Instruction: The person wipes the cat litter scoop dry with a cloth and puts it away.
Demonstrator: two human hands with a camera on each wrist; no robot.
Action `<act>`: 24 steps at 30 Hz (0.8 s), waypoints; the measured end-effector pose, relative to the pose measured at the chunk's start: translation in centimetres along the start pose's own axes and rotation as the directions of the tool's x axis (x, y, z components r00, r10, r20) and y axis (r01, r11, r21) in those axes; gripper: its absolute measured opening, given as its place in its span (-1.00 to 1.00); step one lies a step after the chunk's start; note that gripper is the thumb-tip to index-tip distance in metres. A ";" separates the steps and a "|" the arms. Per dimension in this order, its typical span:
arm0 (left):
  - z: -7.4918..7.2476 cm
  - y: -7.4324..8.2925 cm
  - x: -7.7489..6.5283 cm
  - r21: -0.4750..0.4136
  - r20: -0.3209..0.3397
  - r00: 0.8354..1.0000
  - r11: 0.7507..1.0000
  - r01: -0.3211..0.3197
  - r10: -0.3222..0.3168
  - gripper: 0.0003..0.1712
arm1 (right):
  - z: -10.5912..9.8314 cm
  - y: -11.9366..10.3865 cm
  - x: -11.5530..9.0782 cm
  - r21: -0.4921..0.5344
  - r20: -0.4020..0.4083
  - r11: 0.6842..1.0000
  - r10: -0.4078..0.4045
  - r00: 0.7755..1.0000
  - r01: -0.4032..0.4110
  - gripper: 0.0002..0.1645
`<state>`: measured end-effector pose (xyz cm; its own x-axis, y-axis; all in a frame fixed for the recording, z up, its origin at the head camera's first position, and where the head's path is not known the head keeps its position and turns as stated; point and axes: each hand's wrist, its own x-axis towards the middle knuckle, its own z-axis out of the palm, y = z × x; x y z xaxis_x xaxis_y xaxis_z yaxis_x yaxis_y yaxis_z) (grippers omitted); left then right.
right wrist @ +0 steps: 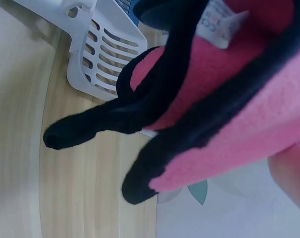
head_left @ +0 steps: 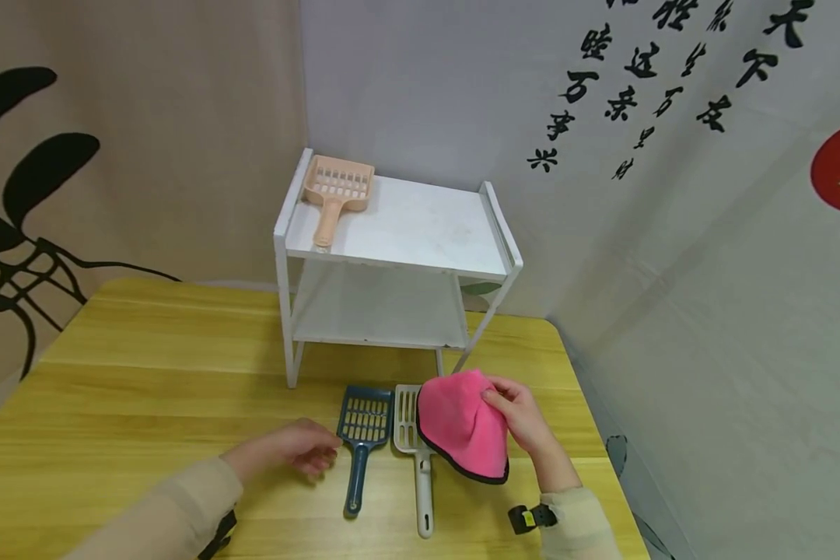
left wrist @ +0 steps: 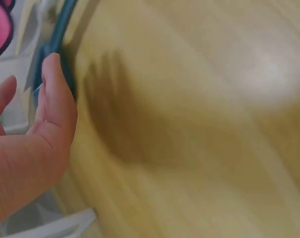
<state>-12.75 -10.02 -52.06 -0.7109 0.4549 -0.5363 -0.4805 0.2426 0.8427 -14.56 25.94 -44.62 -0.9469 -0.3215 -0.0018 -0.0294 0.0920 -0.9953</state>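
Observation:
My right hand (head_left: 523,416) pinches a pink cloth (head_left: 462,424) with black edging between thumb and fingers, and the cloth hangs over part of a light grey slotted litter scoop (head_left: 424,490). Up close in the right wrist view, the cloth (right wrist: 224,153) shows folds and a white label (right wrist: 220,22). A dark blue litter scoop (head_left: 357,482) lies beside the grey one, handle toward me. Just left of it is my left hand (head_left: 297,447), fingers relaxed and holding nothing. In the left wrist view, that hand (left wrist: 38,148) overlaps the blue scoop (left wrist: 63,25).
A white two-tier shelf (head_left: 427,225) stands at the back of the wooden table (head_left: 147,404). On its top tier, at the left, lies a beige litter scoop (head_left: 329,222). Behind are a curtain (head_left: 182,140) and a wall covering with black characters (head_left: 642,61).

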 end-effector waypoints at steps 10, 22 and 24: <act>2.5 -1.5 0.6 0.084 -0.041 0.997 0.994 0.062 -0.059 -0.69 | -0.1 0.1 -0.2 -0.005 -0.040 1.000 -0.007 0.999 0.007 -0.58; 2.5 -1.9 1.2 -0.050 0.023 1.000 0.999 -0.002 0.003 -0.79 | 0.1 0.0 -0.1 0.002 -0.102 1.000 0.025 0.994 -0.025 -0.56; 2.3 -1.9 1.1 -0.062 0.040 0.999 0.998 -0.015 0.017 -0.82 | 0.0 0.0 -0.2 0.004 -0.113 1.000 0.022 0.993 -0.022 -0.65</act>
<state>-11.47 -7.97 -54.17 -0.6983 0.4927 -0.5193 -0.5005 0.1825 0.8463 -14.38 25.99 -44.58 -0.9775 -0.2107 -0.0132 -0.0071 0.0952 -0.9954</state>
